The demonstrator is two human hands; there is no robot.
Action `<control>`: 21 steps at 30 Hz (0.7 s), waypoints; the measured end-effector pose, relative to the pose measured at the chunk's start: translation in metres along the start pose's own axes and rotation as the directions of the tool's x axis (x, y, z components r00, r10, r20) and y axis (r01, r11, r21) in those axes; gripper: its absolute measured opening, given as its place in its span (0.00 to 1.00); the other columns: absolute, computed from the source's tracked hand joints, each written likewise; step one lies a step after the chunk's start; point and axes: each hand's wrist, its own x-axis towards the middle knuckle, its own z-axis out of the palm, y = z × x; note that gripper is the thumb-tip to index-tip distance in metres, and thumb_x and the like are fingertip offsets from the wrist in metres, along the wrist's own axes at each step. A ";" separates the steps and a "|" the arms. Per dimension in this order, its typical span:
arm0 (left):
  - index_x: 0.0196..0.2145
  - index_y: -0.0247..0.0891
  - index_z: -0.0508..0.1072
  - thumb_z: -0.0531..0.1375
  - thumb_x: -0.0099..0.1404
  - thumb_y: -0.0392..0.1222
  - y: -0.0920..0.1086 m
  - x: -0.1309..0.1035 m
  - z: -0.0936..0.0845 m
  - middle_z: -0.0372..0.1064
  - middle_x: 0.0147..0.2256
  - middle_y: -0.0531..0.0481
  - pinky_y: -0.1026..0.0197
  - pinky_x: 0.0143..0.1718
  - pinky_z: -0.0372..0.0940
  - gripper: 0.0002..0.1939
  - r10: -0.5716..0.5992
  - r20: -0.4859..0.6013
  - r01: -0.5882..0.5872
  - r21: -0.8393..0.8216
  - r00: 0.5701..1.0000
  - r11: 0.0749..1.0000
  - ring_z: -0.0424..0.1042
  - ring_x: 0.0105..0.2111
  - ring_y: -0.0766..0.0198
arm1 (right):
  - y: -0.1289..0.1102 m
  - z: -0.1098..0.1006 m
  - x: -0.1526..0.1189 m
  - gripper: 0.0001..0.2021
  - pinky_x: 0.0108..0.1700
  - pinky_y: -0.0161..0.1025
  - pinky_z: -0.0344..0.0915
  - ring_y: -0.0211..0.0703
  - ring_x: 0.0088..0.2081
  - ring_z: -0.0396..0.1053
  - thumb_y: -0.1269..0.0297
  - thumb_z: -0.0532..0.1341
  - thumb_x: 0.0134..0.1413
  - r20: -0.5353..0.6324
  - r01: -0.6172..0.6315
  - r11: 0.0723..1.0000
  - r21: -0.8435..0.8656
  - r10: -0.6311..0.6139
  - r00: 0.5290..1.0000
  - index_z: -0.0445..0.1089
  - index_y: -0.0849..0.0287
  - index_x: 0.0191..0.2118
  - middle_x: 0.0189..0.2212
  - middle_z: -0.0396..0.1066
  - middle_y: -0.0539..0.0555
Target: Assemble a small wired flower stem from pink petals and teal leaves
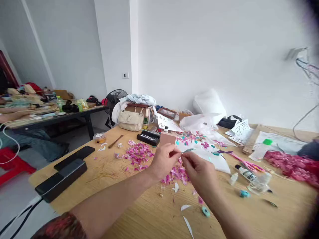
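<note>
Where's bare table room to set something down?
Bare tabletop shows between the left forearm and the white slivers, and right of the right forearm, nearer than the blue lump. It's crowded around the left hand and right hand, with pink petals and a flower-strewn white sheet.

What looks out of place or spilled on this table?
Loose pink petals lie strewn straight on the tabletop, around where the left hand and right hand meet by a green leaf. Stray white pieces lie apart, nearer the person. Probably just work clutter; no liquid spill shows.
</note>
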 end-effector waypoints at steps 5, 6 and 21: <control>0.26 0.34 0.70 0.54 0.59 0.28 -0.004 0.004 -0.001 0.66 0.27 0.51 0.65 0.30 0.60 0.08 0.184 0.154 -0.220 0.264 0.971 0.939 0.66 0.29 0.66 | -0.005 -0.016 -0.004 0.13 0.22 0.33 0.53 0.39 0.21 0.65 0.65 0.49 0.56 0.083 0.074 0.994 -0.083 -0.067 0.994 0.70 0.57 0.29 0.22 0.69 0.52; 0.26 0.33 0.70 0.53 0.60 0.29 -0.004 0.005 -0.003 0.66 0.27 0.50 0.64 0.30 0.59 0.09 0.225 0.215 -0.286 0.315 0.950 0.905 0.66 0.29 0.65 | -0.004 -0.024 -0.001 0.13 0.22 0.34 0.53 0.39 0.21 0.65 0.64 0.49 0.56 0.123 0.110 0.989 -0.101 -0.098 0.988 0.70 0.57 0.29 0.23 0.69 0.52; 0.24 0.34 0.71 0.57 0.56 0.29 0.017 0.000 0.000 0.65 0.25 0.52 0.66 0.30 0.59 0.06 0.075 0.080 -0.068 -0.081 0.994 0.994 0.65 0.27 0.67 | 0.010 -0.027 -0.005 0.13 0.22 0.32 0.55 0.36 0.20 0.60 0.60 0.52 0.54 0.203 -0.046 0.973 0.226 -0.001 0.979 0.69 0.58 0.25 0.16 0.65 0.48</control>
